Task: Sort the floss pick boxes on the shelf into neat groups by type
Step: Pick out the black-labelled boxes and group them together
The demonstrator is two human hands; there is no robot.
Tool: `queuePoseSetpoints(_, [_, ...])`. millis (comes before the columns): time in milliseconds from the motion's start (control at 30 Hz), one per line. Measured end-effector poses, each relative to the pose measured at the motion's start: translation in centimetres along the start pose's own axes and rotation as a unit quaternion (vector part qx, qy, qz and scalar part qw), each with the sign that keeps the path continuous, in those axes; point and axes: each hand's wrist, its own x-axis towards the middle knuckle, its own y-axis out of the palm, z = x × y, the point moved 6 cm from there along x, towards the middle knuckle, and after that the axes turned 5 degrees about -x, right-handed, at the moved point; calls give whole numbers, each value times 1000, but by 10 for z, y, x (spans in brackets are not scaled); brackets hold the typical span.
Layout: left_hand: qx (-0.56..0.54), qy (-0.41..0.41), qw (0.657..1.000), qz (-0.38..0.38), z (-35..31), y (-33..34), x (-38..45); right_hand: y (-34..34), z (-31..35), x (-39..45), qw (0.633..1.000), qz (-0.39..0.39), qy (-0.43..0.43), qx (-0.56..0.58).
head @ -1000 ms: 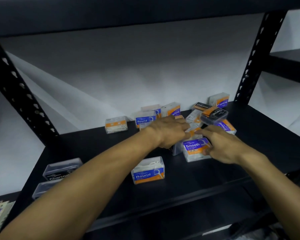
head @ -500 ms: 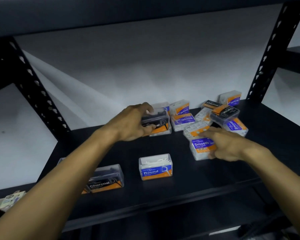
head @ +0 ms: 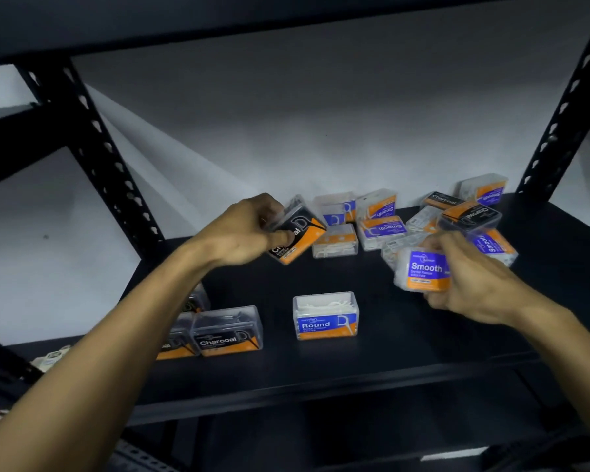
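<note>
My left hand (head: 244, 233) grips a black-and-orange Charcoal box (head: 298, 235), tilted and lifted above the black shelf (head: 321, 376). A purple-and-orange Smooth box (head: 423, 272) is held off the shelf in my right hand (head: 470, 284). One Round box (head: 325, 316) stands alone at the front centre. Two Charcoal boxes (head: 227, 332) stand side by side at the front left, partly behind my left forearm. A jumble of Smooth, Round and Charcoal boxes (head: 382, 229) lies at the back right.
Black perforated uprights stand at the left (head: 96, 155) and right (head: 559, 120). The upper shelf (head: 218, 22) hangs low overhead. A white wall (head: 286, 131) backs the shelf. More small packages (head: 50, 361) lie at the far left edge.
My left hand has lifted the Charcoal box out of the pile and tilted it. My right hand has closed on the Smooth box and raised it off the shelf.
</note>
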Motion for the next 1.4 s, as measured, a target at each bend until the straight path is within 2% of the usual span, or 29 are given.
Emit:
queuePoseSetpoints(100, [36,-26,999,20,15,-12,-6,5,-2,0,1000,6,11,17])
queuePoseSetpoints(267, [125,-59,988,74,38,-16,-23,13,-1,2,999,4,-26,-20])
queuePoseSetpoints(400, [168,-76,975,125,56,-7,-30,14,-6,2,999,19,-44,4])
queuePoseSetpoints(533, [216,-83,962,147,68,-2,-29,10,-15,-1,999,40,-25,2])
queuePoseSetpoints(667, [271,-78,945,166,72,4,-26,-1,-25,-4,1000,24,6,-11])
queuePoseSetpoints(933, [317,-67,929,178,76,6,-21,-9,-41,-15,996,52,50,-53])
queuePoseSetpoints(1400, [301,-81,932,187,81,5,-21,0,-52,-27,996,60,48,-40])
